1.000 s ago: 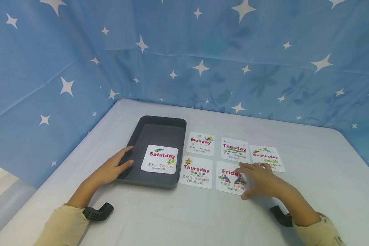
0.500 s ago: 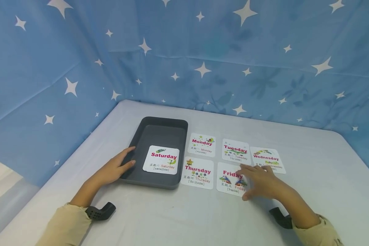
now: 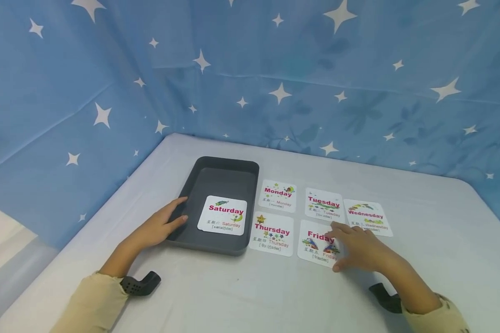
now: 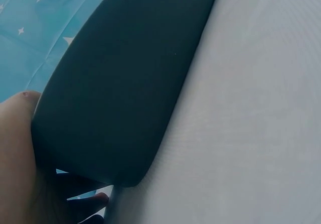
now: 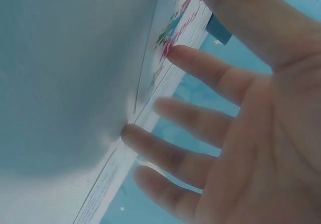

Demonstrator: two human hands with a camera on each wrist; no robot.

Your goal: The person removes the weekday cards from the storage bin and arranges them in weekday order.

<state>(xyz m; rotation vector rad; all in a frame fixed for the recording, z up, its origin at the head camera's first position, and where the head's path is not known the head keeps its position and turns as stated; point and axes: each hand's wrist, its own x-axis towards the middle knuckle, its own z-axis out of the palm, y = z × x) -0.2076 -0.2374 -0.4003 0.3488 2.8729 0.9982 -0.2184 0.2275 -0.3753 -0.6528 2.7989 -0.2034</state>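
At the left side of a dark grey tray [image 3: 222, 171], my left hand [image 3: 156, 226] grips the wall, two fingertips over the rim. In the left wrist view the tray's outer wall [image 4: 115, 83] fills much of the picture, with other fingers low against the outside. A Saturday card [image 3: 222, 215] lies face up in the tray. My right hand [image 3: 360, 247] is spread over the right edge of the Friday card [image 3: 316, 243]. Its fingers [image 5: 200, 71] are apart and mostly straight in the right wrist view, one fingertip right at the card's face.
Right of the tray, the Monday card [image 3: 278, 196], Tuesday card [image 3: 324, 204] and Wednesday card [image 3: 368, 217] form a back row. The Thursday card [image 3: 271, 233] lies beside Friday in front. A blue star-patterned curtain [image 3: 233, 83] hangs behind the white table [image 3: 241, 296].
The head view has shifted slightly. My right hand has drawn back a little from the Wednesday card, more of which now shows. The left hand stays at the tray.
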